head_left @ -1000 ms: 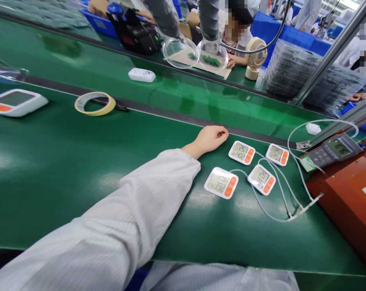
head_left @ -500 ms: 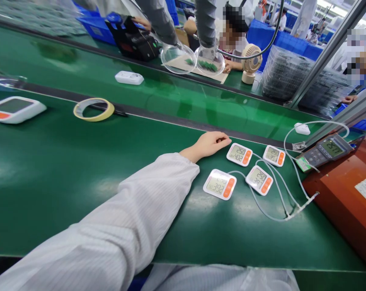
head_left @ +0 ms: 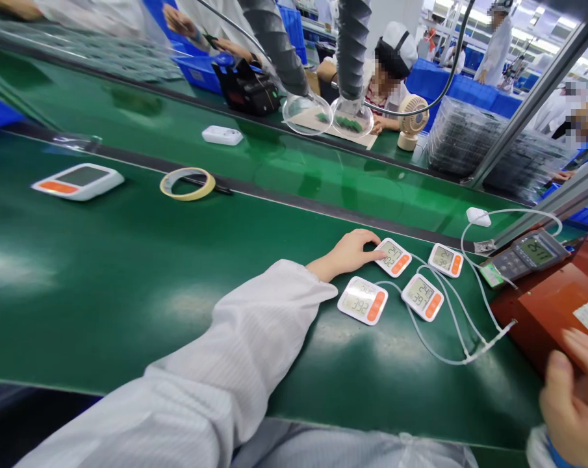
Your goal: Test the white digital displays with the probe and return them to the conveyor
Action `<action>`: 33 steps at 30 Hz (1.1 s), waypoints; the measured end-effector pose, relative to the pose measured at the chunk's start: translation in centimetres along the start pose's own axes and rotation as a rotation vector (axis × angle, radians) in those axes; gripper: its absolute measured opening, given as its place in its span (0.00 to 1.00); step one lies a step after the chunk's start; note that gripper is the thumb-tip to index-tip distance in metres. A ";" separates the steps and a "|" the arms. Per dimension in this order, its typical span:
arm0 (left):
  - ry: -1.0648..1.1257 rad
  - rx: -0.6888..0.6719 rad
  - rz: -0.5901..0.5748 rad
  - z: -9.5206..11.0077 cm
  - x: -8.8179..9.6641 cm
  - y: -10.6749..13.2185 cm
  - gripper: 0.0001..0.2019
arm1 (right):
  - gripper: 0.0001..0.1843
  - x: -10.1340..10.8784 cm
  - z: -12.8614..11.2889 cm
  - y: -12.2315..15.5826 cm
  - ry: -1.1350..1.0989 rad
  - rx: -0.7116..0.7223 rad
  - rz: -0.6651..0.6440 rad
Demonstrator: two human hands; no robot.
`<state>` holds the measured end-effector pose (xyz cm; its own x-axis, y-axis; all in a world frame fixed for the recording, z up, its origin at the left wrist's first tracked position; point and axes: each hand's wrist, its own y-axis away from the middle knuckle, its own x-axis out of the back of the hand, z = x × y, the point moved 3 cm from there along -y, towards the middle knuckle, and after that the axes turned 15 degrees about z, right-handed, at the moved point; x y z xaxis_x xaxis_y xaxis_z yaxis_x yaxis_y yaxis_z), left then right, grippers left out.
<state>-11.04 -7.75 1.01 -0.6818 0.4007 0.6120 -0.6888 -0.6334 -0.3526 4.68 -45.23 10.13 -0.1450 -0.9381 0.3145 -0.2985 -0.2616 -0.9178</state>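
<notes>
My left hand (head_left: pixel 351 252) has its thumb and fingers at the left edge of a white blood pressure monitor (head_left: pixel 394 257) with orange buttons, which lies on the green bench. Three more such monitors lie close by: one nearer me (head_left: pixel 362 300), one to the right (head_left: pixel 422 297) and one farther back (head_left: pixel 446 260). Thin clear tubes (head_left: pixel 483 350) link them to a branched joint beside a red-brown box (head_left: pixel 530 312). At the right edge, my right hand (head_left: pixel 574 400) is in front of that box, fingers stretched out and nothing seen in it.
A grey handheld meter (head_left: pixel 530 253) rests against the box. Farther left lie a tape roll (head_left: pixel 187 184), a dark pen (head_left: pixel 223 188) and another larger monitor (head_left: pixel 79 181). Beyond the bench's dark edge runs a green belt (head_left: pixel 274 162) with a white device (head_left: pixel 222 135); co-workers sit across.
My left hand has moved right onto the nearest far monitor. My right hand has come into view at the right. The view has shifted left, and the monitors' readings have dropped slightly.
</notes>
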 end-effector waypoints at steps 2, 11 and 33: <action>0.041 0.032 0.019 0.3 0.0 0.4 0.17 | 0.15 -3.8 -2.4 -1.1 -0.115 0.089 -0.113; 0.080 -0.070 -0.020 0.9 -0.1 0.6 0.19 | 0.19 -19.8 -9.9 -5.1 -0.148 0.205 -0.862; 1.038 0.495 -0.085 2.4 -1.5 2.1 0.42 | 0.13 -22.6 -7.0 -2.1 0.134 0.046 -0.857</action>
<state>-10.82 -11.28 1.06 -0.6702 0.6607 -0.3380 -0.7269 -0.6764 0.1191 2.03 -21.85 6.63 0.0014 -0.3793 0.9253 -0.3174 -0.8776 -0.3593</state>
